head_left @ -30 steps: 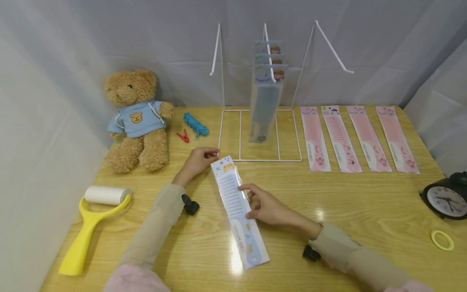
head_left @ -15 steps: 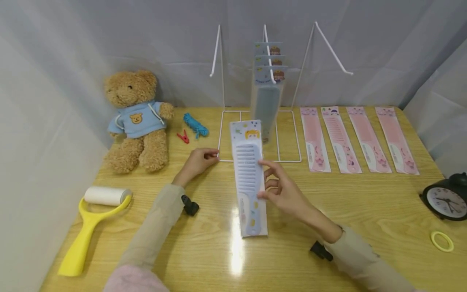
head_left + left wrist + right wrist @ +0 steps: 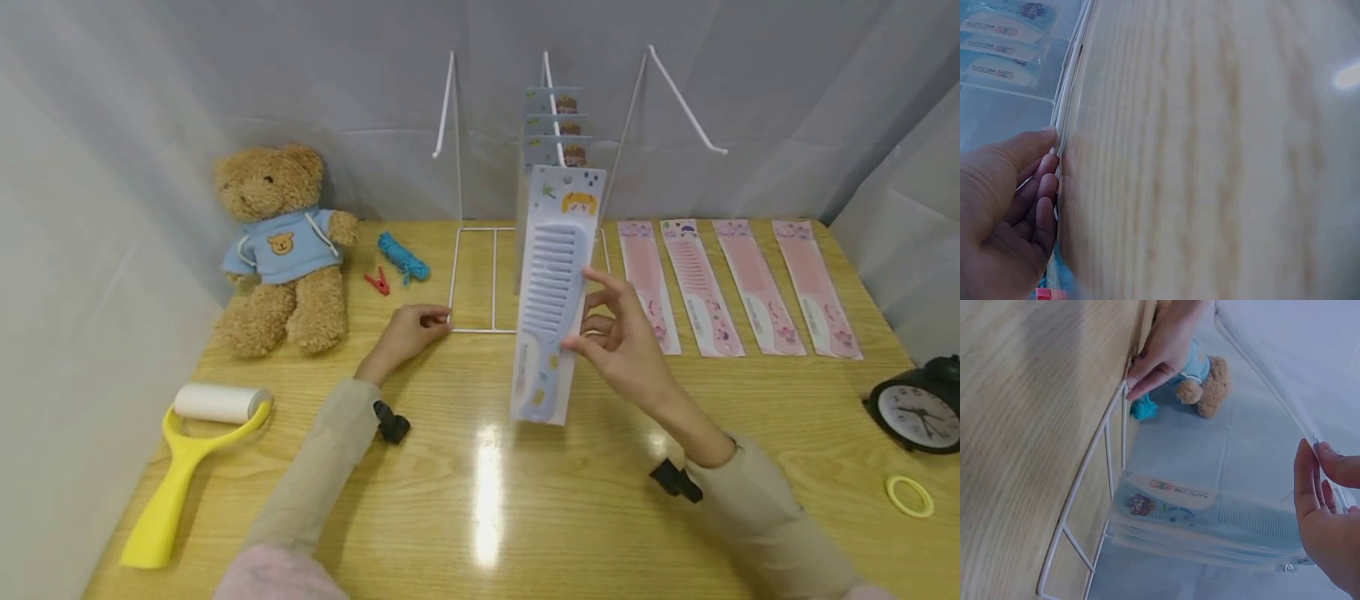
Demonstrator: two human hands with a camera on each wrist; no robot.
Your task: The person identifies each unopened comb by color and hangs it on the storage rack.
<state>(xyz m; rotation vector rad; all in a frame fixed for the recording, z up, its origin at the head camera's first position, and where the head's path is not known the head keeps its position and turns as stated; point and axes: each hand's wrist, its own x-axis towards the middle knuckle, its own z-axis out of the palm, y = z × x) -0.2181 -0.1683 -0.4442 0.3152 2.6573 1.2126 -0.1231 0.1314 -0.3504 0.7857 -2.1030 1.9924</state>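
A packaged blue comb (image 3: 553,283) stands nearly upright above the table, its top just below the tip of the rack's middle hook. My right hand (image 3: 626,337) pinches its right edge between thumb and fingers. Behind it, several packaged combs (image 3: 1197,515) hang from the middle hook of the white wire rack (image 3: 494,275). My left hand (image 3: 408,337) pinches the front left corner of the rack's base. In the left wrist view, thumb and fingertips meet at the wire.
Several pink packaged combs (image 3: 696,283) lie in a row right of the rack. A teddy bear (image 3: 281,242), blue cord (image 3: 402,257) and red clip (image 3: 377,282) are left. A lint roller (image 3: 183,462), black clock (image 3: 918,408) and yellow ring (image 3: 909,495) lie farther out.
My right hand has lifted the blue comb from low over the table, up and to the right, turning it upright in front of the hanging combs. The left hand has stayed on the rack.
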